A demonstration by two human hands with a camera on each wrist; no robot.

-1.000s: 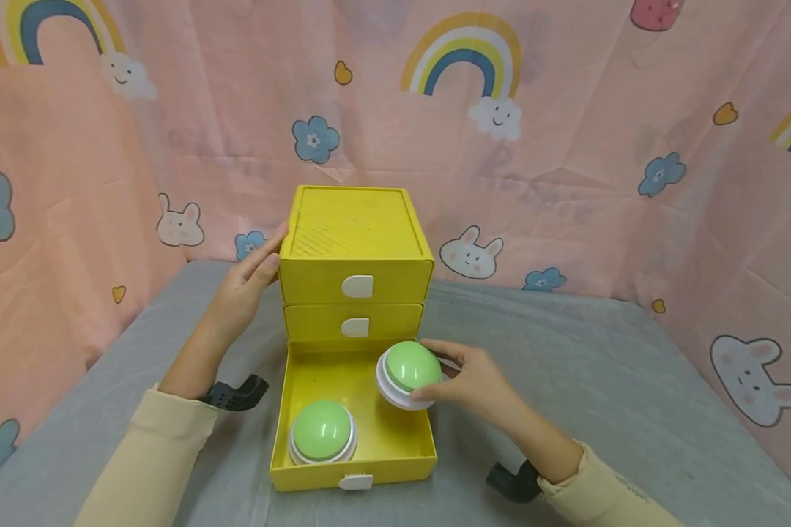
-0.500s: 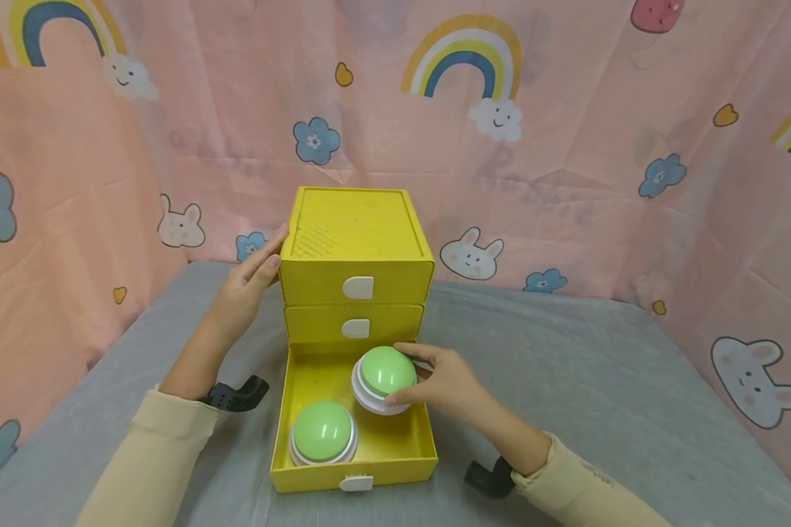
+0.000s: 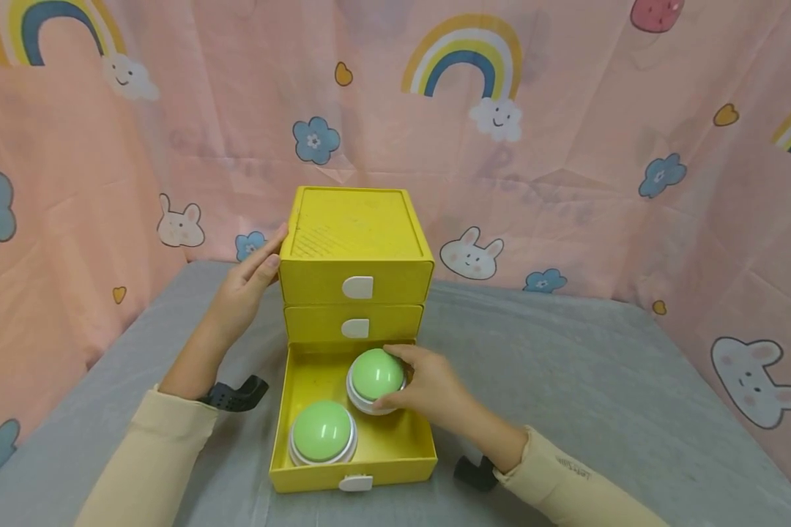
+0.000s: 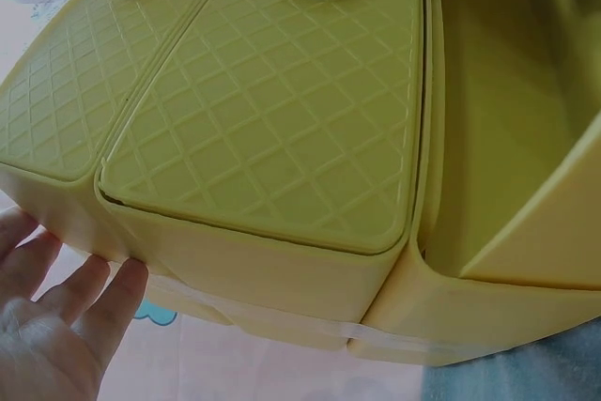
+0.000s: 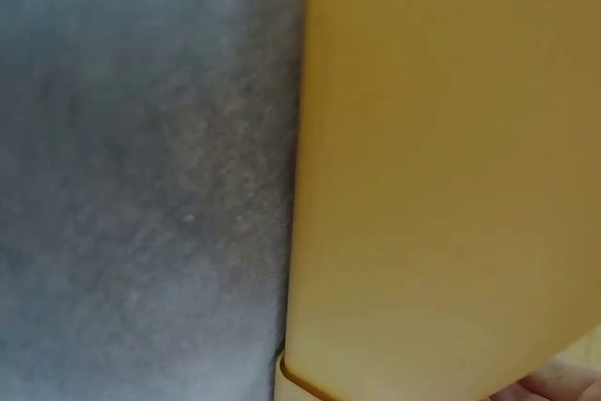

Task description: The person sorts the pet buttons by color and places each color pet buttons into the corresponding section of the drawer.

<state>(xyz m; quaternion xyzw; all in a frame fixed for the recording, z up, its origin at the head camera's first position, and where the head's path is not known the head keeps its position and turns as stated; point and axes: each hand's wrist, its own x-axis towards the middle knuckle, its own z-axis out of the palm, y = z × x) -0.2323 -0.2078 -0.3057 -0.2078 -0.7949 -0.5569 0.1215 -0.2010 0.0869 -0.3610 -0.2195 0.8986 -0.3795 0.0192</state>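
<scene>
A yellow cabinet [image 3: 352, 282] with three stacked drawers stands in the head view, its bottom drawer [image 3: 395, 468] pulled out. My left hand [image 3: 237, 293] rests with fairly straight fingers against the cabinet's left side; the left wrist view shows those fingertips [image 4: 127, 279] on the side wall. My right hand [image 3: 435, 384] grips a push button [image 3: 377, 375] with a green dome and white base, in the back right part of the open drawer. At the drawer's front left lies a second, similar push button [image 3: 321, 432]. In the right wrist view the drawer wall hides most of the right hand.
The upper two drawers are closed, each with a white pull tab [image 3: 357, 287]. Grey cloth [image 3: 567, 380] covers the table. Behind it hangs a pink patterned curtain [image 3: 382, 146]. A black wrist mount [image 3: 237, 394] sits at each wrist.
My right hand has carried the push button leftward from the drawer's right edge and down into the drawer. The left hand and the other button stay where they were.
</scene>
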